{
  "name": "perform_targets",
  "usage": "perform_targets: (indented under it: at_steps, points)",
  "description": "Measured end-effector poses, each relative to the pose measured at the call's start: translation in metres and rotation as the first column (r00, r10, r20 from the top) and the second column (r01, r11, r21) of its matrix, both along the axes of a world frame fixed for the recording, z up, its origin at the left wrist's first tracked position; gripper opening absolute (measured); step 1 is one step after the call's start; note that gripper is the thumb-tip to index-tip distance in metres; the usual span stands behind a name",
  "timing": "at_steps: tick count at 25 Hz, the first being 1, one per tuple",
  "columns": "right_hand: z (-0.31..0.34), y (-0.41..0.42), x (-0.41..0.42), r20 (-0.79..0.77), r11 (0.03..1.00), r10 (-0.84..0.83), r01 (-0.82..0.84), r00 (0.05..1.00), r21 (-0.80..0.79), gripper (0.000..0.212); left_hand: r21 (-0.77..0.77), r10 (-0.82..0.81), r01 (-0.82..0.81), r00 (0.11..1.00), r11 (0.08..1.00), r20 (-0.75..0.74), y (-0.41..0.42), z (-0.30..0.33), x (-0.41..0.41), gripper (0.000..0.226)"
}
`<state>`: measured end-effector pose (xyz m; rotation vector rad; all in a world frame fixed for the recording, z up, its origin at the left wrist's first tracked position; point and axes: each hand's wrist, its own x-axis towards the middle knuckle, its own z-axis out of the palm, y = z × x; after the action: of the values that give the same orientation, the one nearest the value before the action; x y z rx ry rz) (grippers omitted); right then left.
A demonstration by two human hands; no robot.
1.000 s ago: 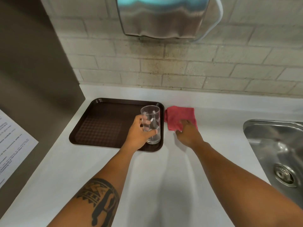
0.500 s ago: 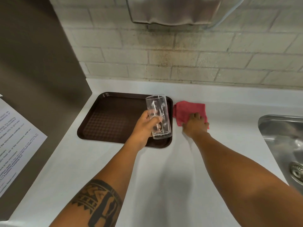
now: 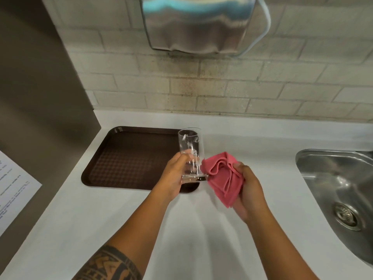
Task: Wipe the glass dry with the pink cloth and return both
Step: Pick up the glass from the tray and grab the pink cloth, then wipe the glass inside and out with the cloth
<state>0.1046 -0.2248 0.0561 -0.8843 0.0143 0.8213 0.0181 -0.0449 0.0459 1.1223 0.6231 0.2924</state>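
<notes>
Brown tray (image 3: 129, 158), steel sink (image 3: 331, 178), white counter (image 3: 101, 219)

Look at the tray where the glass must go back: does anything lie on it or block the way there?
Nothing visible does. The left hand holds the glass upright above the right edge of the brown tray, whose surface is bare. The right hand holds the pink cloth beside the glass, off the tray's side.

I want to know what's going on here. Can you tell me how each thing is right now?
Glass: upright, lifted over the tray's corner, held in the left hand.
Cloth: bunched up, off the counter, held in the right hand, beside the glass.
Tray: flat on the counter, nothing on it.
Sink: no dishes in the visible part.
</notes>
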Motion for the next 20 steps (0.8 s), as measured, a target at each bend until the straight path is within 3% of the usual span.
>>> perform_targets:
  at_steps: [3,7,11,14,16,18,20]
  points:
    - [0.017,-0.018,-0.033,-0.109,0.987,-0.031,0.048,0.994,0.151,0.031,-0.03,-0.017,0.018,0.999,0.999,0.028,-0.006,0.009,0.005,0.03]
    - [0.023,-0.047,-0.053,-0.257,0.936,-0.073,0.155,0.964,0.315,0.031,-0.056,-0.063,0.067,0.995,0.996,0.074,-0.01,0.022,0.004,0.054]
    - [0.035,-0.054,-0.054,-0.235,0.846,-0.246,0.327,0.94,0.421,0.048,-0.025,-0.087,0.089,0.993,0.996,0.075,-0.015,0.026,0.001,0.04]
    - [0.039,-0.039,-0.057,0.07,0.888,-0.287,0.238,0.955,0.393,0.043,-0.036,-0.103,0.106,0.992,0.994,0.075,-0.028,0.034,0.002,0.036]
    - [0.045,-0.022,-0.067,0.332,0.964,-0.169,0.086,0.928,0.252,0.076,-0.082,-0.169,0.179,0.979,0.98,0.115,-0.037,0.036,0.004,0.045]
    - [0.042,-0.009,-0.076,0.608,0.982,-0.144,0.19,0.781,-0.01,0.075,-0.209,-0.228,0.269,0.953,0.94,0.2,-0.045,0.039,0.004,0.045]
    - [0.032,-0.003,-0.08,0.839,0.89,-0.103,0.426,0.535,-0.162,0.037,-0.263,-0.196,0.242,0.962,0.934,0.189,-0.05,0.041,0.003,0.05]
